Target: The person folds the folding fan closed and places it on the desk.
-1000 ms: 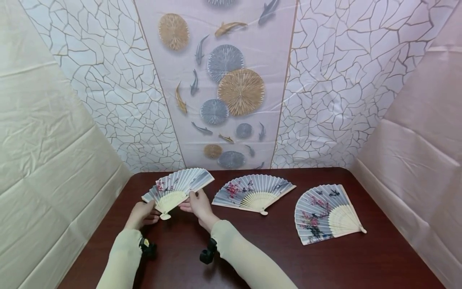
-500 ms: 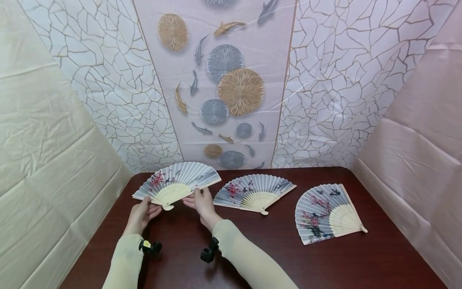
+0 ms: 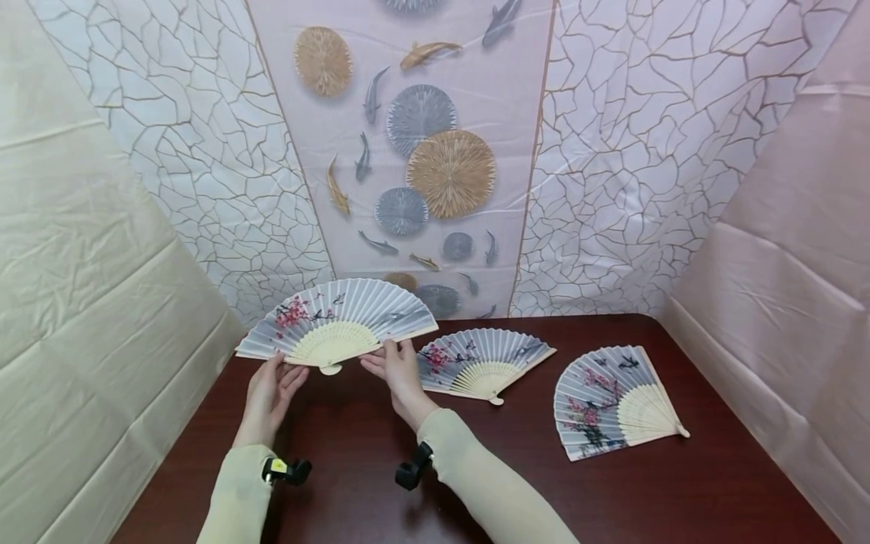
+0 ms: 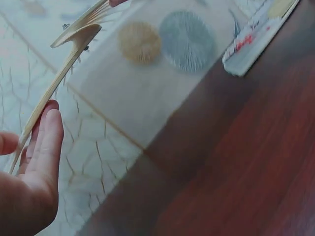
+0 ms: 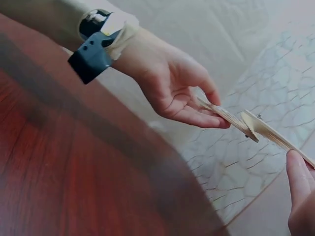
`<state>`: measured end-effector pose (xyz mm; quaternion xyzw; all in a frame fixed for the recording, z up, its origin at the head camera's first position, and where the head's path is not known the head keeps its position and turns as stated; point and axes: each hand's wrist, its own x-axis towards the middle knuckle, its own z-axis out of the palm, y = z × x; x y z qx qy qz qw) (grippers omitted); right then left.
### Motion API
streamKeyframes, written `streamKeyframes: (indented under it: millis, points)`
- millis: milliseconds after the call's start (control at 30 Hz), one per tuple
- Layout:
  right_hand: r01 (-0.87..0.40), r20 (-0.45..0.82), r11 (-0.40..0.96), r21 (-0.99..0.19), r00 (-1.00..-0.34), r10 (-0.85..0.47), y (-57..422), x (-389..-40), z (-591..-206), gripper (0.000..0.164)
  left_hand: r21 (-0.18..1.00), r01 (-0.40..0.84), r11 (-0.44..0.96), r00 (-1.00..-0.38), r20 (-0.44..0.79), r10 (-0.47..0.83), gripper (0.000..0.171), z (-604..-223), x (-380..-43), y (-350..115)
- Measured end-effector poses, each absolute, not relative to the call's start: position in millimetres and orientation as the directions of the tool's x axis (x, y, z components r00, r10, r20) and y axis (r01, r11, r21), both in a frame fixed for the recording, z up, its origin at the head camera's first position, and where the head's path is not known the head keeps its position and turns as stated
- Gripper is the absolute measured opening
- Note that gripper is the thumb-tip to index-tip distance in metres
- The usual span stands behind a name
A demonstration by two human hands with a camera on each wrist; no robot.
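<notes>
A spread folding fan, pale with pink blossoms and a cream rib section, is held up over the back left of the table, tilted. My left hand pinches its left outer rib between thumb and fingers. On the other side my right hand pinches the right outer rib. The fan's rounded pivot end points down between the hands. In the left wrist view the fan shows edge-on, with the left hand at its rib. The right wrist view has the left hand gripping one rib and the right hand the other.
A second spread fan lies behind and right of my right hand, partly covered by it. Further right lies a third fan, turned sideways. Patterned cloth hangs behind the dark red table, with beige cloth on both sides.
Both hands have lifted the fan up and slightly right. It has spread wider, and its left edge has swung outward. The other two fans have stayed in place.
</notes>
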<state>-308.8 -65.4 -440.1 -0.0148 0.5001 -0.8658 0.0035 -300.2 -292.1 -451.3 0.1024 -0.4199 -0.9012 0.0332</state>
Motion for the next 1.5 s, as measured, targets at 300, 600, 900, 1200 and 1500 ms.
streamKeyframes:
  millis: [300,600,900,1200,1500]
  points:
    - [-0.121,0.131,-0.543,-0.831,-0.991,0.020,-28.3,-300.6,-411.4,0.009,0.791,0.105,-0.603,-0.989,0.019,-0.147,0.020,-421.2,-290.3,-260.5]
    - [-0.246,0.267,-0.539,-0.806,-0.963,0.040,16.4,-286.0,-386.7,0.007,0.791,0.270,-0.549,-0.963,0.228,-0.145,0.016,-391.8,-280.4,-221.1]
    - [-0.377,0.366,-0.507,-0.775,-0.922,0.126,66.9,-266.9,-367.2,0.009,0.798,0.389,-0.460,-0.915,0.391,-0.096,0.017,-365.0,-271.8,-173.2]
    - [-0.469,0.447,-0.471,-0.747,-0.879,0.167,104.7,-238.9,-363.4,0.014,0.777,0.432,-0.458,-0.878,0.478,-0.017,0.026,-360.5,-257.5,-141.2]
    - [-0.525,0.488,-0.484,-0.700,-0.847,0.212,123.4,-210.5,-373.5,0.008,0.798,0.402,-0.449,-0.891,0.455,0.011,0.031,-370.5,-239.1,-123.2]
